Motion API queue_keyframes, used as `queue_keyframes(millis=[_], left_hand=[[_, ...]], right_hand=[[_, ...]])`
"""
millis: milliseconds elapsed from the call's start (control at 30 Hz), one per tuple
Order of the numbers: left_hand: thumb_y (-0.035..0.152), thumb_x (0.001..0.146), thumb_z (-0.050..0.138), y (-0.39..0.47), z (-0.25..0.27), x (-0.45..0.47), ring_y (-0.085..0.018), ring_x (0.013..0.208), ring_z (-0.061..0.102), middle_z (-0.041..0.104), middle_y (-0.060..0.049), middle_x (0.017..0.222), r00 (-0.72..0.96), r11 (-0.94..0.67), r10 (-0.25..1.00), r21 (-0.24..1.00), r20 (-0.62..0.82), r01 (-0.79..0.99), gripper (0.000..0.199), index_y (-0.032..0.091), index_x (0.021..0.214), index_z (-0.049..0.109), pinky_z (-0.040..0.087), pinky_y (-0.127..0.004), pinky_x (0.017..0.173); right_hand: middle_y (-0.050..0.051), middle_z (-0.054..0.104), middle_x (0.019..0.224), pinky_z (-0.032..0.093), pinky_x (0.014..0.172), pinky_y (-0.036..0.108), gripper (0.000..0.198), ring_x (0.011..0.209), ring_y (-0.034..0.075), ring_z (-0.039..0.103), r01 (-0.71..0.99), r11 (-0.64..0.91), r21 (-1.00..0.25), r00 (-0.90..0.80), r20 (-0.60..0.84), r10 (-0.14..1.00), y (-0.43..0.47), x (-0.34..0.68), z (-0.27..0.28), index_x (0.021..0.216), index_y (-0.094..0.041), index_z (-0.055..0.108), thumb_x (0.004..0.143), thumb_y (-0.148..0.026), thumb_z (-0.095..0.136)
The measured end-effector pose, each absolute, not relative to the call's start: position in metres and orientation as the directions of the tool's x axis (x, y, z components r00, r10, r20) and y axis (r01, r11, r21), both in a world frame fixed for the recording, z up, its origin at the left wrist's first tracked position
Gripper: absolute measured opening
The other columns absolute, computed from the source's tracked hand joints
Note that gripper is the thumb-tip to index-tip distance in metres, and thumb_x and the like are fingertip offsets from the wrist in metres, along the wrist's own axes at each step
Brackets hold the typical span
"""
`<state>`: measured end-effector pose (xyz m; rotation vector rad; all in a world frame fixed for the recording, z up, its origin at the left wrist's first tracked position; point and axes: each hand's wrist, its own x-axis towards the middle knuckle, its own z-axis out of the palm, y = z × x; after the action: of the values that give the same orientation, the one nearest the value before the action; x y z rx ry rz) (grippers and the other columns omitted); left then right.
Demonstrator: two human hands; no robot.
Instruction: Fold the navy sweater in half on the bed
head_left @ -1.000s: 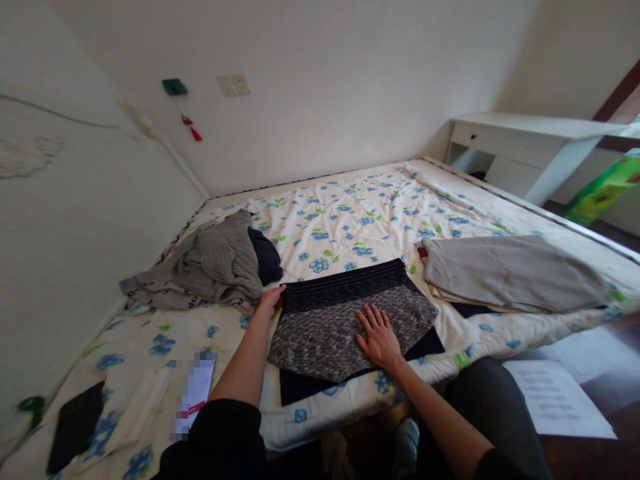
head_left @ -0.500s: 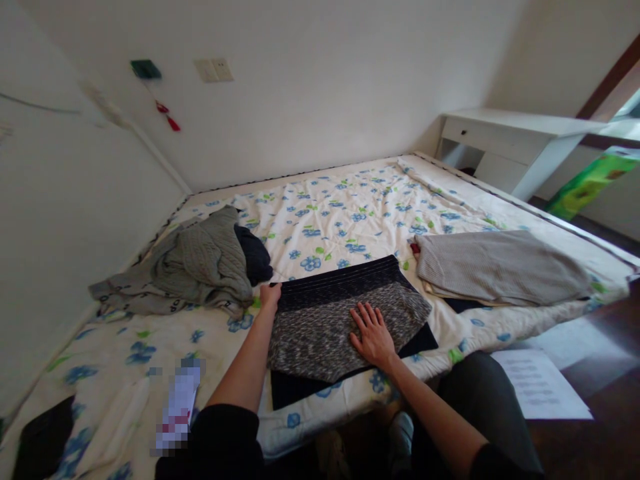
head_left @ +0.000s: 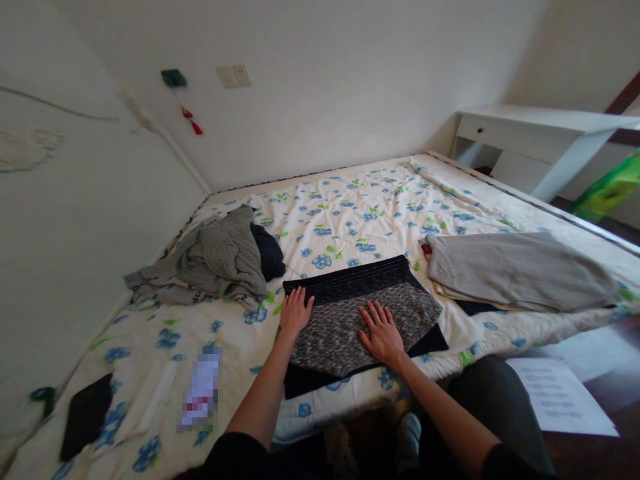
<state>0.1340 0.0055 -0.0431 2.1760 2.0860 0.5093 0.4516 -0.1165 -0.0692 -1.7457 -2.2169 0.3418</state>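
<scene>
A folded garment (head_left: 333, 337), speckled grey with a black band along its far edge, lies flat on the bed near the front edge. Black fabric shows from under its near side. My left hand (head_left: 296, 312) rests flat on its left part, fingers spread toward the black band. On the right-centre of the speckled cloth lies my right hand (head_left: 383, 333), palm down with fingers apart. Neither hand grips anything. What kind of garment it is, I cannot tell from the fold.
Left of the garment is a loose heap of grey-green knitwear (head_left: 220, 257) with dark cloth. Folded light grey knitwear (head_left: 520, 270) lies on the right. A black phone-like slab (head_left: 86, 417) and a blurred packet (head_left: 201, 390) lie front left. Printed paper (head_left: 560, 397) is beside my knee.
My left hand has let go of the garment's left corner and now lies flat on the cloth. My right hand stays in place. The view has turned slightly left.
</scene>
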Motion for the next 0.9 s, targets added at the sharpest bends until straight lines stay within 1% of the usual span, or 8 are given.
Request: queue_keyframes(millis=[133,233,400,467,567,633,733,900], left_hand=[[0.047,0.111,0.043,-0.002,-0.045,0.124,-0.036,0.168,0.042,0.056,-0.022,0.173,-0.081,-0.002,0.972,0.352,0.221,0.936,0.066,0.012,0.164,0.061,0.034,-0.056,0.137],[0.045,0.110,0.043,-0.006,-0.048,0.130,-0.036,0.169,0.041,0.054,-0.021,0.175,-0.097,0.003,0.966,0.363,0.241,0.932,0.067,0.013,0.166,0.059,0.033,-0.055,0.138],[0.044,0.111,0.042,-0.008,-0.054,0.130,-0.036,0.169,0.041,0.053,-0.020,0.176,-0.090,-0.011,0.959,0.351,0.270,0.936,0.067,0.013,0.169,0.056,0.034,-0.057,0.138],[0.043,0.111,0.041,-0.009,-0.057,0.129,-0.035,0.169,0.041,0.053,-0.019,0.176,-0.097,-0.008,0.953,0.345,0.287,0.939,0.067,0.014,0.170,0.055,0.034,-0.056,0.138],[0.039,0.112,0.039,-0.008,-0.060,0.126,-0.034,0.169,0.041,0.054,-0.017,0.176,-0.100,-0.007,0.953,0.348,0.288,0.937,0.065,0.016,0.171,0.054,0.035,-0.056,0.137],[0.035,0.112,0.037,-0.007,-0.062,0.125,-0.034,0.169,0.043,0.054,-0.017,0.175,-0.097,-0.005,0.957,0.353,0.272,0.936,0.064,0.016,0.170,0.055,0.037,-0.057,0.136],[0.032,0.111,0.037,-0.005,-0.065,0.121,-0.034,0.168,0.043,0.054,-0.018,0.176,-0.090,-0.012,0.960,0.360,0.264,0.933,0.064,0.016,0.169,0.056,0.037,-0.058,0.135],[0.030,0.112,0.035,-0.004,-0.072,0.117,-0.033,0.169,0.042,0.053,-0.016,0.176,-0.078,-0.039,0.954,0.377,0.291,0.925,0.064,0.016,0.171,0.054,0.035,-0.057,0.136]], right_hand=[[0.008,0.022,0.190,0.010,0.143,0.056,0.075,0.177,0.033,0.016,0.907,0.236,-0.350,-0.221,0.083,0.972,-0.118,0.453,-0.069,0.181,-0.024,0.040,0.111,-0.051,0.049],[0.008,0.023,0.190,0.011,0.143,0.057,0.074,0.177,0.033,0.016,0.908,0.240,-0.343,-0.230,0.068,0.971,-0.118,0.452,-0.070,0.181,-0.024,0.040,0.111,-0.050,0.049],[0.014,0.038,0.184,0.015,0.141,0.065,0.073,0.173,0.040,0.026,0.913,0.135,-0.384,-0.132,0.035,0.991,-0.099,0.418,-0.062,0.178,-0.021,0.045,0.108,-0.038,0.052],[0.014,0.042,0.182,0.019,0.141,0.062,0.073,0.172,0.037,0.029,0.883,0.201,-0.424,-0.188,0.072,0.980,-0.079,0.389,-0.052,0.180,-0.019,0.041,0.108,-0.032,0.049],[0.011,0.038,0.185,0.021,0.142,0.057,0.072,0.175,0.031,0.025,0.810,0.361,-0.463,-0.343,0.126,0.931,-0.039,0.338,-0.034,0.181,-0.017,0.037,0.110,-0.026,0.043],[0.011,0.031,0.187,0.021,0.142,0.057,0.070,0.176,0.030,0.022,0.787,0.405,-0.466,-0.405,0.105,0.908,-0.010,0.306,-0.023,0.181,-0.014,0.035,0.113,-0.028,0.040],[0.014,0.023,0.189,0.017,0.143,0.057,0.069,0.177,0.030,0.018,0.788,0.425,-0.446,-0.456,0.040,0.889,0.024,0.269,-0.017,0.180,-0.008,0.034,0.116,-0.033,0.036],[0.017,0.026,0.187,0.019,0.143,0.056,0.069,0.175,0.032,0.024,0.814,0.393,-0.428,-0.459,-0.057,0.887,0.050,0.251,-0.027,0.178,-0.006,0.038,0.119,-0.042,0.032]])
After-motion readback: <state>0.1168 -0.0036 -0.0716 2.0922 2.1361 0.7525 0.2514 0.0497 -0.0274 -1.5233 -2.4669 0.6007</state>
